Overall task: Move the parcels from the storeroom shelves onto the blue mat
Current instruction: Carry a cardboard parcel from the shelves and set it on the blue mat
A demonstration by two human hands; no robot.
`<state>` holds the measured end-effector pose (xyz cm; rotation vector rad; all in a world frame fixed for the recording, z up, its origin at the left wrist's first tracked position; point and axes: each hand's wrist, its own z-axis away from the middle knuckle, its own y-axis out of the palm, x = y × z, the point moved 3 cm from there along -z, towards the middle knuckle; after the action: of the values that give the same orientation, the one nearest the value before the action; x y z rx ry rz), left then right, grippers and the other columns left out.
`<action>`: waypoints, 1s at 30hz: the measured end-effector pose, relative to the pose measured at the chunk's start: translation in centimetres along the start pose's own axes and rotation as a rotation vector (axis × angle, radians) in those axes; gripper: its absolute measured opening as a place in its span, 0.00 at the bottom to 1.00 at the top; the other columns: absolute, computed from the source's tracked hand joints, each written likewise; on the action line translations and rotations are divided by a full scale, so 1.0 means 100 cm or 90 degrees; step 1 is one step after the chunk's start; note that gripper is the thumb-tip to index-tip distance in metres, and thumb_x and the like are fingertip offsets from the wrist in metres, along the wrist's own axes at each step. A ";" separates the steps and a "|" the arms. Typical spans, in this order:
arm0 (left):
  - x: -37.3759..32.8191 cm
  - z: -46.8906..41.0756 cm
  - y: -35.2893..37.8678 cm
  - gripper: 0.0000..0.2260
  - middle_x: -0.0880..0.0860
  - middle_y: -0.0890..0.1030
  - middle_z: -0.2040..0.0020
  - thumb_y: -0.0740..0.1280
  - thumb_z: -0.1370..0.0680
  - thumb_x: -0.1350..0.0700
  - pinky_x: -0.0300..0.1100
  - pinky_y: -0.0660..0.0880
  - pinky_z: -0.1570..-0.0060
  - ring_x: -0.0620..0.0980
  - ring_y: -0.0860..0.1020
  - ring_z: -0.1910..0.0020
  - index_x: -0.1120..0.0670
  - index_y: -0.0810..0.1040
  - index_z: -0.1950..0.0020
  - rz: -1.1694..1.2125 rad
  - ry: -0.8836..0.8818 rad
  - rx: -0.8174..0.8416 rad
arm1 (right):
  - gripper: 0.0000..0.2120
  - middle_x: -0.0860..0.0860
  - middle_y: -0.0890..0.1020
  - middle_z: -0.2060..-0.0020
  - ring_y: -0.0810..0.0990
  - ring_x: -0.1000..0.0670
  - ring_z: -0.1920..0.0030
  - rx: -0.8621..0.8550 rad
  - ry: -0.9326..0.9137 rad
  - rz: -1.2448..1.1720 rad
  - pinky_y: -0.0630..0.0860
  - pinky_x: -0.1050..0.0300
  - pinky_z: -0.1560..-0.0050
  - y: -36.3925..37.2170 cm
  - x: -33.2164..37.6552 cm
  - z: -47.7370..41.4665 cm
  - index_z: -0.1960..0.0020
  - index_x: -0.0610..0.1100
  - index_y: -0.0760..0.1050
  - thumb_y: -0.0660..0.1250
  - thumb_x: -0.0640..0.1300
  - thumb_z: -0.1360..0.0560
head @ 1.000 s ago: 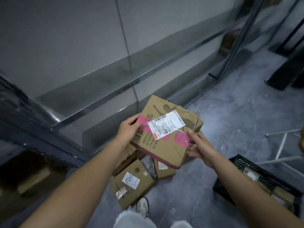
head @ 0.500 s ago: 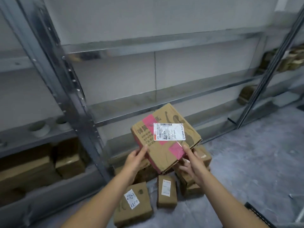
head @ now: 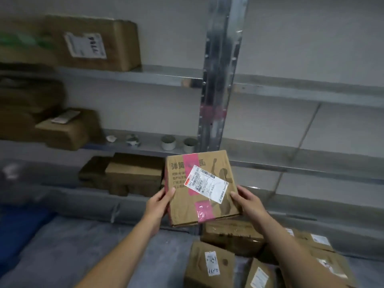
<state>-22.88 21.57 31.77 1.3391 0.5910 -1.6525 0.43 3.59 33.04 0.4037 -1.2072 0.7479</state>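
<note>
I hold a flat cardboard parcel (head: 216,196) with pink tape and a white shipping label in front of me, above the floor. My left hand (head: 159,204) grips its left edge, thumb on top. My right hand (head: 249,203) grips its right edge the same way. A blue mat (head: 14,231) shows at the far left on the floor. Several other parcels (head: 209,265) lie on the grey floor at the lower right. More brown parcels sit on the metal shelves (head: 145,74) to the left, among them a large box (head: 93,42) on the upper shelf.
A shiny upright shelf post (head: 218,80) stands just behind the held parcel. Small white cups (head: 168,142) stand on the middle shelf. The shelves right of the post hold nothing. Grey floor (head: 72,256) stretches between the mat and the floor parcels.
The view has swung left along the shelves; the blue mat and loaded left shelves came into sight. Both hands keep hold of the pink-taped parcel, which has turned flatter toward me.
</note>
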 end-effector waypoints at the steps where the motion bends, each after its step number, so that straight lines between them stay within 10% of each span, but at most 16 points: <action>1: -0.005 0.001 -0.030 0.06 0.45 0.86 0.56 0.72 0.26 0.49 0.35 0.78 0.64 0.43 0.84 0.56 0.42 0.80 0.50 0.003 0.013 -0.037 | 0.25 0.51 0.81 0.44 0.83 0.49 0.49 0.026 -0.010 0.028 0.82 0.53 0.59 0.033 0.006 -0.006 0.30 0.54 0.71 0.70 0.50 0.26; 7: -0.034 0.022 -0.223 0.04 0.47 0.82 0.56 0.66 0.21 0.49 0.36 0.74 0.63 0.41 0.79 0.59 0.48 0.77 0.53 -0.026 0.070 -0.316 | 0.24 0.50 0.78 0.41 0.81 0.51 0.50 0.206 -0.043 0.092 0.82 0.59 0.61 0.258 0.034 -0.007 0.29 0.52 0.69 0.69 0.45 0.24; 13: -0.053 0.065 -0.402 0.11 0.55 0.83 0.61 0.65 0.20 0.55 0.28 0.70 0.76 0.43 0.78 0.67 0.60 0.79 0.58 0.013 0.083 -0.533 | 0.25 0.45 0.77 0.37 0.78 0.44 0.40 0.373 -0.085 0.175 0.77 0.44 0.39 0.470 0.037 0.024 0.29 0.47 0.69 0.69 0.45 0.24; 25: -0.039 0.088 -0.628 0.17 0.59 0.79 0.62 0.63 0.20 0.53 0.40 0.71 0.71 0.52 0.79 0.66 0.64 0.76 0.62 0.079 0.007 -0.808 | 0.19 0.60 0.81 0.53 0.79 0.62 0.55 0.643 -0.115 0.246 0.76 0.71 0.68 0.771 0.028 0.034 0.35 0.47 0.75 0.70 0.42 0.25; 30: -0.055 0.060 -0.712 0.18 0.63 0.84 0.60 0.62 0.19 0.56 0.48 0.77 0.62 0.61 0.83 0.59 0.70 0.81 0.57 0.116 -0.001 -0.872 | 0.16 0.62 0.81 0.52 0.81 0.60 0.53 0.739 -0.099 0.266 0.79 0.64 0.60 0.898 0.033 0.014 0.38 0.52 0.77 0.70 0.44 0.25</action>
<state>-87.18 52.81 26.78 0.3346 1.2275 -0.7147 -63.49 66.49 27.35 1.1891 -0.8923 1.7941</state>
